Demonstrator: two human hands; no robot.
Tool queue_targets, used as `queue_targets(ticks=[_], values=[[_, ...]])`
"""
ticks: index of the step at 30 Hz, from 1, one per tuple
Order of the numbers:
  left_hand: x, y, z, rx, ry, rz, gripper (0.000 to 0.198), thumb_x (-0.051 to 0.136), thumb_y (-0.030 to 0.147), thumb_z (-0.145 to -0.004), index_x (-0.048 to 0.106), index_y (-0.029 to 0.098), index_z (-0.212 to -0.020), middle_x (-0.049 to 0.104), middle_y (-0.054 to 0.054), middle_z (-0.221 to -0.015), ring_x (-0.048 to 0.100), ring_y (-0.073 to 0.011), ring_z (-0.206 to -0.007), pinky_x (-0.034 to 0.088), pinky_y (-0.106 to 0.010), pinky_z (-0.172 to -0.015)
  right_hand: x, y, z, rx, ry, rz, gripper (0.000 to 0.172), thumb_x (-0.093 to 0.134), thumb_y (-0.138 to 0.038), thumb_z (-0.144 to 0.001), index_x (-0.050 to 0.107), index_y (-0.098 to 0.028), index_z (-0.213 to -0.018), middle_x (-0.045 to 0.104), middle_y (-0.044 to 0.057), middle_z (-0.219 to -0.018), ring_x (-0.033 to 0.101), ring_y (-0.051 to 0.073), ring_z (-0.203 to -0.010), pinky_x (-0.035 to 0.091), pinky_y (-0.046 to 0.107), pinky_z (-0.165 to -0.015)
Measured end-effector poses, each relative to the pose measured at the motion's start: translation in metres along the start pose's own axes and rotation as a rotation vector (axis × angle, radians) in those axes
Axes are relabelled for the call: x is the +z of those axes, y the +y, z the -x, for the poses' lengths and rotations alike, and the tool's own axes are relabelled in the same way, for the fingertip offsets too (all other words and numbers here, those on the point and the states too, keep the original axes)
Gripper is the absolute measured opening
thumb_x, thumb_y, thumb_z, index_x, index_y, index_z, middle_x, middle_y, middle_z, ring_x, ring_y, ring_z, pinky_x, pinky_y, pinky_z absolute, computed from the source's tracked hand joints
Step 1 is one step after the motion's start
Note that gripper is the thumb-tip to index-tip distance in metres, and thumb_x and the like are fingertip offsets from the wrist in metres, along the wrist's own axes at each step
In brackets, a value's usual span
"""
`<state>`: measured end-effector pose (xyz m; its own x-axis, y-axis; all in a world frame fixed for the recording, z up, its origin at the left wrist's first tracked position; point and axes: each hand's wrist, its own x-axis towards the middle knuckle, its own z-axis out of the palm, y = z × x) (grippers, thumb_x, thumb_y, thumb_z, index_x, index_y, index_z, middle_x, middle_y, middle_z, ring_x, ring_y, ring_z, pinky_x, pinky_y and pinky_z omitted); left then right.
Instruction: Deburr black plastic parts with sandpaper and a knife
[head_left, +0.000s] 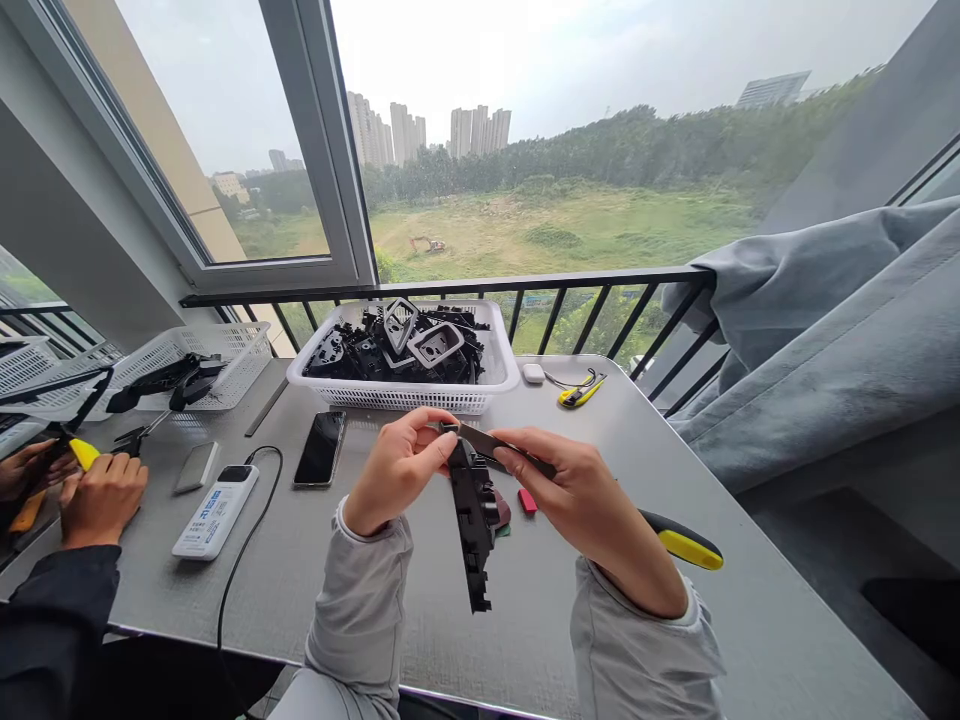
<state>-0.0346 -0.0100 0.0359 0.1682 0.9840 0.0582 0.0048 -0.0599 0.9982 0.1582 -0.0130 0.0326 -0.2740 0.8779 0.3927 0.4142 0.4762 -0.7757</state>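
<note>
In the head view, clamps the upper end of a long black plastic part (pixel 472 540) in the left grip (pixel 401 465), pinching with thumb and fingers. Holds it at the middle of the bench (pixel 525 640), lower end toward the near edge; cannot tell whether touching the bench top or just above. Clamps a flat dark bar (pixel 484 440) in the right grip (pixel 574 490), tip at the upper end of the part, right beside the left fingertips.

Shows, partly hidden behind the part, dark red and green pieces (pixel 502 510), with a small red block (pixel 527 501) just to their right. Has a black and yellow handle (pixel 691 547) near the right edge, partly covered by the right forearm. Along the far edge, carries a white basket (pixel 390 398) of black parts (pixel 352 350) and grey frames (pixel 454 352). At the far right corner, carries a white case (pixel 533 373) and a yellow cutter (pixel 576 394). Left of the left sleeve, carries a phone (pixel 320 450), a power bank (pixel 216 515) with a black cable (pixel 244 560), and a grey box (pixel 196 468). Farther left, shows another person's hand (pixel 105 495) at a yellow-handled tool (pixel 84 453).
</note>
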Motion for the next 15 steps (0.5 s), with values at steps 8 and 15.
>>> queue_targets(ticks=[8, 15], values=[[0.0018, 0.0015, -0.0011, 0.026, 0.045, -0.021, 0.036, 0.07, 0.046, -0.073, 0.054, 0.017, -0.087, 0.064, 0.001, -0.059, 0.06, -0.0121, -0.051, 0.051, -0.023, -0.05, -0.0059, 0.0084, 0.0028, 0.172, 0.069, -0.2, 0.039, 0.057, -0.046, -0.083, 0.072, -0.014, -0.101, 0.064, 0.003, -0.064, 0.048, 0.011, -0.046, 0.036, 0.023, -0.04], [0.0031, -0.0005, -0.0032, 0.051, 0.046, 0.004, 0.041, 0.067, 0.05, -0.075, 0.042, 0.021, -0.09, 0.06, 0.006, -0.056, 0.058, -0.011, -0.048, 0.048, -0.021, -0.046, -0.0054, 0.0052, 0.0009, 0.164, -0.067, -0.224, 0.035, 0.056, -0.042, -0.085, 0.07, -0.015, -0.102, 0.06, 0.0, -0.062, 0.042, 0.008, -0.043, 0.033, 0.022, -0.04]])
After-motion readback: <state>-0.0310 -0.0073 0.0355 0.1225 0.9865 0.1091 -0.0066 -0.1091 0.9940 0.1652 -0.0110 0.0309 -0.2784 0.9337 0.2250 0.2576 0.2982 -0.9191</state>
